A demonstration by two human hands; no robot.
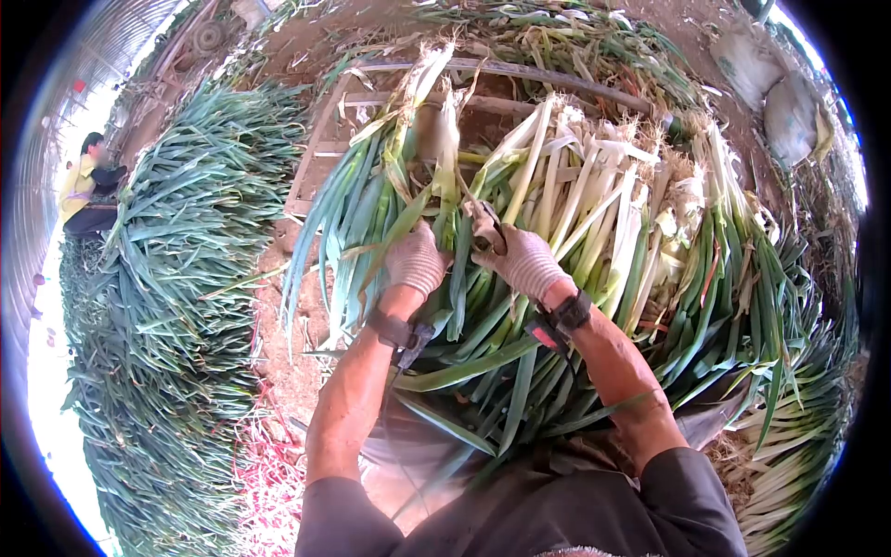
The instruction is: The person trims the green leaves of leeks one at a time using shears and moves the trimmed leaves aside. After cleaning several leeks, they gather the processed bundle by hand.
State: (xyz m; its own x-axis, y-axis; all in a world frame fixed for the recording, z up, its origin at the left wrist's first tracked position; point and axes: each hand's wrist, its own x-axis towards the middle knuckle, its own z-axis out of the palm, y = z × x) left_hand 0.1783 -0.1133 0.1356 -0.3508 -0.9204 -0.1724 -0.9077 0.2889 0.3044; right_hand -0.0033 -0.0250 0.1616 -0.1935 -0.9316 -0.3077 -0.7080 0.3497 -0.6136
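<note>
My left hand (418, 257), in a pale striped work glove, is closed round the green part of a leek (447, 162), whose roots point away from me. Close beside it, my gloved right hand (524, 262) grips a dark metal hand tool (494, 232) with a curved part; its exact kind is hard to make out. The tool's tip is near the held leek. Under and around my hands lies a heap of leeks (580, 200), white ends pointing away and green leaves toward me. Some of the leaves hang over my lap.
A wooden frame (320, 153) lies behind the heap. To the left stands a long bank of green leeks (186, 278), with another person (85, 186) beyond it. Red and white strips (264, 492) litter the floor. Full sacks (789, 111) stand at the far right; trimmed leeks (789, 464) lie at the lower right.
</note>
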